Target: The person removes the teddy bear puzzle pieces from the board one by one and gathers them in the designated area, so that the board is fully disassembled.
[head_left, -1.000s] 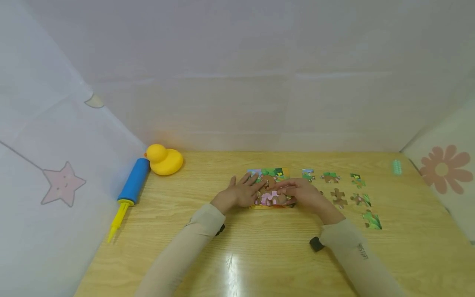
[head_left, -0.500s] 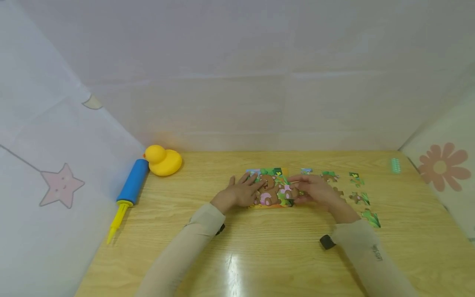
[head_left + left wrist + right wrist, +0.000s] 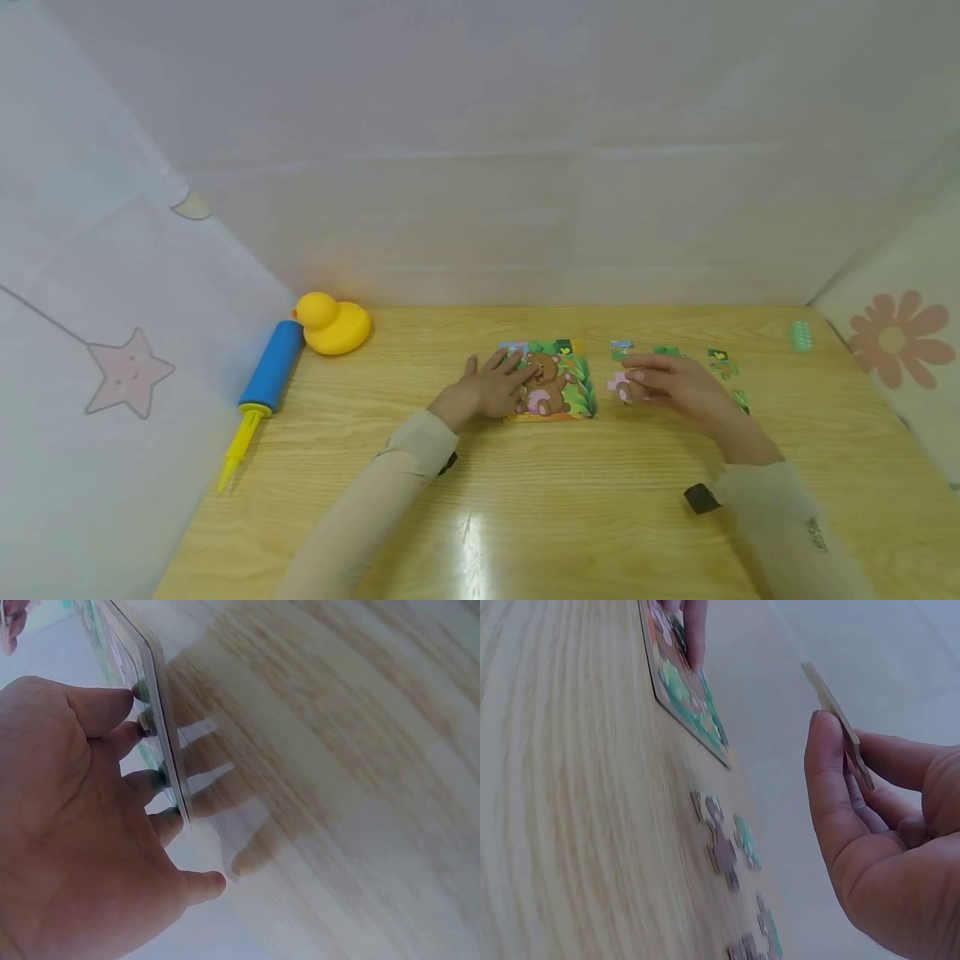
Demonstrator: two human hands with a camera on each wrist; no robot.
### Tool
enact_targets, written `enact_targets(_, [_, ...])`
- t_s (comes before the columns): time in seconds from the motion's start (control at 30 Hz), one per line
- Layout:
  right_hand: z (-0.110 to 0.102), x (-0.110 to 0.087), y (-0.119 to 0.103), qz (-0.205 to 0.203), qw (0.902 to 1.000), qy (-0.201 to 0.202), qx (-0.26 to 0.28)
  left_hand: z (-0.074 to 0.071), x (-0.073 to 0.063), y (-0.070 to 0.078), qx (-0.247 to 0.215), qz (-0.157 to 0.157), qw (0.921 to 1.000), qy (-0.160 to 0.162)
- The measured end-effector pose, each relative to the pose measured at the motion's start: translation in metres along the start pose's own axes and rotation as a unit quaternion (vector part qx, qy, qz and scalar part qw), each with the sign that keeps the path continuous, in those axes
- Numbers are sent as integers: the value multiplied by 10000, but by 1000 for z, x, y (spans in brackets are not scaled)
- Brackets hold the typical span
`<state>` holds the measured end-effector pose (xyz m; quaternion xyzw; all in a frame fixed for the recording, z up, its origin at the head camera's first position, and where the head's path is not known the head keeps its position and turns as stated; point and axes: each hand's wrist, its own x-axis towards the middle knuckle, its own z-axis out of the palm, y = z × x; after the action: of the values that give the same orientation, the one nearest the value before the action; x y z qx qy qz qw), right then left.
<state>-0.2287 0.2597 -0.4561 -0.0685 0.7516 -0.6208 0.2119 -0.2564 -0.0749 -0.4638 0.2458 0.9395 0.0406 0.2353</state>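
A bear picture puzzle board [image 3: 557, 402] lies flat on the wooden table. My left hand [image 3: 487, 393] rests on its left side with fingers spread; the left wrist view shows the fingertips over the board's edge [image 3: 163, 705]. To the right of the board, my right hand [image 3: 684, 390] pinches a pink and brown puzzle piece [image 3: 621, 387] between thumb and fingers. Seen nearly edge-on in the right wrist view, that piece [image 3: 838, 714] is held up above the table. Loose puzzle pieces [image 3: 721, 844] lie beneath and beyond the right hand, which hides part of them.
More loose pieces, such as a green one with a yellow patch [image 3: 723, 363], lie to the right. At the back left sit a yellow rubber duck [image 3: 336, 327] and a blue and yellow hand pump [image 3: 272, 367]. A small pale green item [image 3: 802, 337] lies back right.
My right hand has lifted the pink and brown piece off the board and carried it to the right, uncovering the picture below. My left hand has stayed in place.
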Motion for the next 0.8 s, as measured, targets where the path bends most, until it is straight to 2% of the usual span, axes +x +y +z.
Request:
enact_targets(0.27, [-17,-21,11,181,9997,139,116,0,-1,1,-25,11,10000,-26])
enact_targets(0.5, [-30,-39,23,201,9991,378,13,0,-1,1,-36,18,10000,30])
enact_targets(0.8, [-44,-57,44,342,9984,345,291,-1,-1,2,0,-21,10000,14])
